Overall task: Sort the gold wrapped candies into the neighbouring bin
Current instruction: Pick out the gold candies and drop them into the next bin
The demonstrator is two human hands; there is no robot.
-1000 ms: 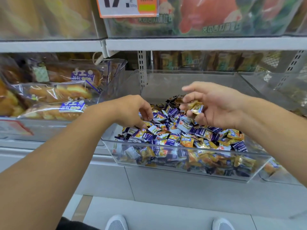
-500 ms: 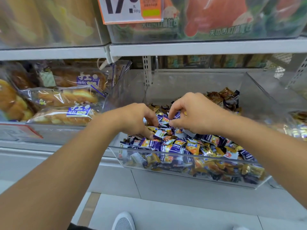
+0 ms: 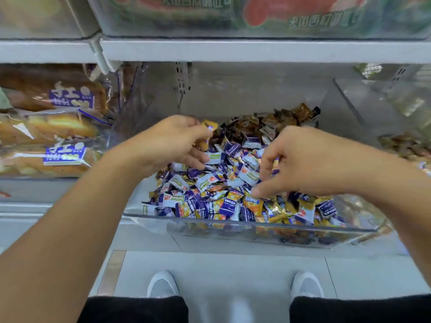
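Raised since the earlier frame, the left hand [image 3: 171, 142] is seen pinching a gold wrapped candy [image 3: 209, 125] over the clear bin [image 3: 268, 226], while the right hand [image 3: 307, 163], fingers curled, is pressed into the candy pile [image 3: 224, 190].

This is a shop. A white metal shelf [image 3: 256, 48] runs across the top, with big bags [image 3: 279, 15] of snacks standing on it, red and green and blurry. Below on the left, long loaves of bread [image 3: 46, 129] lie in clear bags with purple and white labels. At the back, a grey post with small slots [image 3: 183, 78] holds the shelf up. The floor [image 3: 233, 271] is made of pale grey tiles. Two white shoes [image 3: 163, 285] stand on it. The light is bright and even.
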